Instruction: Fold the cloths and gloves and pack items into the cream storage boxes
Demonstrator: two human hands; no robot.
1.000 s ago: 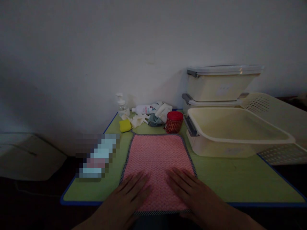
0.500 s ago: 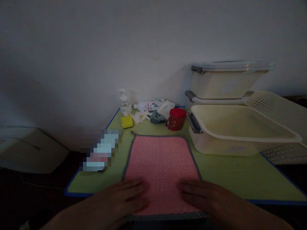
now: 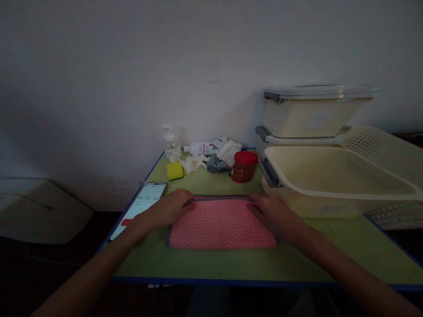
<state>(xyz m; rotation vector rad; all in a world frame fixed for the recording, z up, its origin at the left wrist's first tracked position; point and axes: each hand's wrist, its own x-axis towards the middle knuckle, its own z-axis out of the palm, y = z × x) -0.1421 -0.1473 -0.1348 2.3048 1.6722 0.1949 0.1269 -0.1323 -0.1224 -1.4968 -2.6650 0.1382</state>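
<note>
On tbl [image 3: 198, 265], room nearside, L hand [image 3: 172, 206] & R hand [image 3: 276, 215] grip cloth [image 3: 223, 225] edge.

A pink cloth [image 3: 221, 224] is held at its far corners by the left hand [image 3: 173, 206] and the right hand [image 3: 272, 215]; it is folded over, with the fold turned toward the person, on a green bench [image 3: 211, 266]. To the left of the left hand, a lit phone [image 3: 145, 200] is partly covered by the forearm. Beyond the left hand, a yellow sponge [image 3: 174, 171] is placed, with a pump bottle [image 3: 172, 149] behind it. Beyond and between both hands, a white bottle [image 3: 198, 148] is seen lying behind crumpled white tissue [image 3: 192, 164] and a bunched grey cloth [image 3: 217, 164]. A red canister [image 3: 244, 167] is set just beyond the right hand. To that hand's right, an open bin [image 3: 307, 204] is backed by stacked, lidded boxes [image 3: 304, 116] and a perforated basket [image 3: 393, 152].
</note>
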